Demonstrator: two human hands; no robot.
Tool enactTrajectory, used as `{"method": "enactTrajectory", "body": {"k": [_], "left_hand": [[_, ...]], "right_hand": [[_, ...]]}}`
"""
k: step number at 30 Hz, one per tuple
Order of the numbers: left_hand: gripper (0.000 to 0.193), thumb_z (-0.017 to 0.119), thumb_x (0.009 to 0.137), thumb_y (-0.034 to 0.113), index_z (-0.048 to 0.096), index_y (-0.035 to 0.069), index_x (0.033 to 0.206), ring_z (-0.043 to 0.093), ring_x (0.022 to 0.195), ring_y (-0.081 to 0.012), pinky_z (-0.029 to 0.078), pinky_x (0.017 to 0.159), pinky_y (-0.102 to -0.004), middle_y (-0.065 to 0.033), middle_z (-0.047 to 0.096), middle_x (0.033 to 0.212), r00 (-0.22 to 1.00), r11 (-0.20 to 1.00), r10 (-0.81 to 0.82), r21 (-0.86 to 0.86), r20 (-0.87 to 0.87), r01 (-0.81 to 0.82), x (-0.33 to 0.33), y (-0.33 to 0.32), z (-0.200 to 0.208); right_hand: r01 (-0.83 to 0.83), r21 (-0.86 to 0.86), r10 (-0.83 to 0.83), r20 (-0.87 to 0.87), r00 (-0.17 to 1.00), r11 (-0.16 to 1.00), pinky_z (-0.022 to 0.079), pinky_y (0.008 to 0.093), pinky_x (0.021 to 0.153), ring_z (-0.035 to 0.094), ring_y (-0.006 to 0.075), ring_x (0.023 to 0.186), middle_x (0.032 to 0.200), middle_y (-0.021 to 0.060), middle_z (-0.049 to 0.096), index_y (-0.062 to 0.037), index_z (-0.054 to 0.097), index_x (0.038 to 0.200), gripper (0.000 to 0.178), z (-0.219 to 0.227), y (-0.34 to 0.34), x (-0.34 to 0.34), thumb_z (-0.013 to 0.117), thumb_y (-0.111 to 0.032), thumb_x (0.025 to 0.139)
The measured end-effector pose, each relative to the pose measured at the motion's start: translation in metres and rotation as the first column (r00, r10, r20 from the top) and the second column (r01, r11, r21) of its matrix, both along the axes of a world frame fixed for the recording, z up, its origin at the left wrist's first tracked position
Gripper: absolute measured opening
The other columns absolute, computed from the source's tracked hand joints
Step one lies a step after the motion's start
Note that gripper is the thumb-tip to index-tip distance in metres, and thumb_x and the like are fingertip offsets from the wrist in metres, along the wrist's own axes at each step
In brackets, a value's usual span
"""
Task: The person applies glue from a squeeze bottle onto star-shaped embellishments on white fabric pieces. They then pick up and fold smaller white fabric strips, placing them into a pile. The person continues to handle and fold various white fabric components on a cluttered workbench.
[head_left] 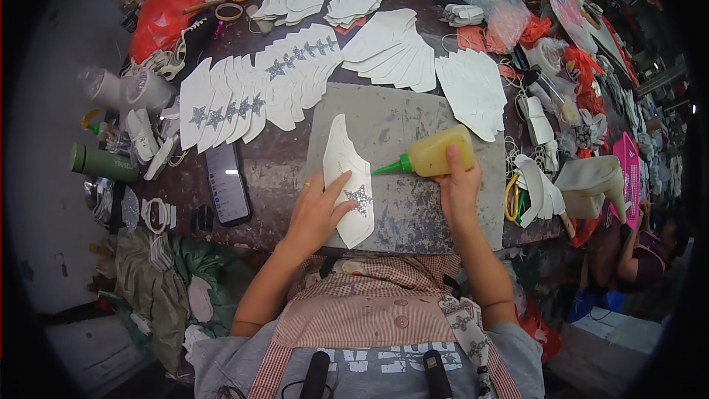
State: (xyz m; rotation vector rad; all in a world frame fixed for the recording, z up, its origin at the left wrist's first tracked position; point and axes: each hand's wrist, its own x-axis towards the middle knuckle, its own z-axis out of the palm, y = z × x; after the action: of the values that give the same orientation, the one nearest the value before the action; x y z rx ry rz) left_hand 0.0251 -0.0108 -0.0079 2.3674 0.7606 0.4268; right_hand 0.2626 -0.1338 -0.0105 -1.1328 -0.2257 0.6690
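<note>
A white shoe-upper piece point(347, 154) with a glittery silver star lies upright on the grey board point(413, 214). My left hand point(314, 214) rests on its lower left part, thumb and index finger spread on either side toward the star. In my right hand point(459, 181) is a yellow squeeze bottle point(436, 154), tipped sideways so its green nozzle points left. The nozzle tip is at the right edge of the white piece; whether it touches, I cannot tell. Beyond the board lie overlapping rows of white pieces with stars point(236, 96) and plain white pieces point(399, 48).
Left of the board lie a phone point(227, 185) and a green bottle point(103, 162). Yellow-handled scissors point(511, 196), white pieces and a cream-coloured container point(591, 185) are on the right. A red plastic bag point(162, 18) sits at the back left. Another person point(642, 255) is at far right.
</note>
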Motion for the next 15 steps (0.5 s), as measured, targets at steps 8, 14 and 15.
{"method": "enactTrajectory", "body": {"k": [8,14,15], "left_hand": [[0.057,0.078,0.081,0.027,0.061,0.009,0.132,0.056,0.103,-0.0388,0.048,0.085,-0.0440,-0.0197,0.052,0.107,0.998,0.998,-0.064,-0.029,-0.024,0.063,-0.001,0.010,0.004],[0.057,0.078,0.081,0.027,0.061,0.009,0.132,0.056,0.102,-0.0377,0.049,0.084,-0.0438,-0.0191,0.051,0.107,0.996,0.998,-0.050,-0.030,-0.070,0.048,0.000,0.009,0.007],[0.057,0.078,0.081,0.027,0.061,0.009,0.132,0.056,0.102,-0.0378,0.049,0.084,-0.0438,-0.0191,0.052,0.107,0.996,0.998,-0.050,-0.030,-0.071,0.048,0.000,0.009,0.008]], "right_hand": [[-0.006,-0.071,0.008,0.029,1.000,0.997,0.063,0.0361,0.073,0.069,0.0207,0.089,0.104,0.0109,0.064,0.0048,0.056,0.117,0.037,-0.002,0.021,0.001,0.069,-0.021,0.095],[-0.041,-0.101,0.045,0.035,0.998,0.994,0.062,0.0341,0.072,0.069,0.0198,0.089,0.104,0.0118,0.064,0.0054,0.056,0.116,0.037,0.001,0.016,0.000,0.071,-0.020,0.093],[-0.069,-0.112,0.073,0.033,0.997,0.991,0.062,0.0338,0.071,0.069,0.0197,0.089,0.104,0.0120,0.064,0.0056,0.056,0.116,0.037,0.003,0.013,0.000,0.072,-0.019,0.093]]}}
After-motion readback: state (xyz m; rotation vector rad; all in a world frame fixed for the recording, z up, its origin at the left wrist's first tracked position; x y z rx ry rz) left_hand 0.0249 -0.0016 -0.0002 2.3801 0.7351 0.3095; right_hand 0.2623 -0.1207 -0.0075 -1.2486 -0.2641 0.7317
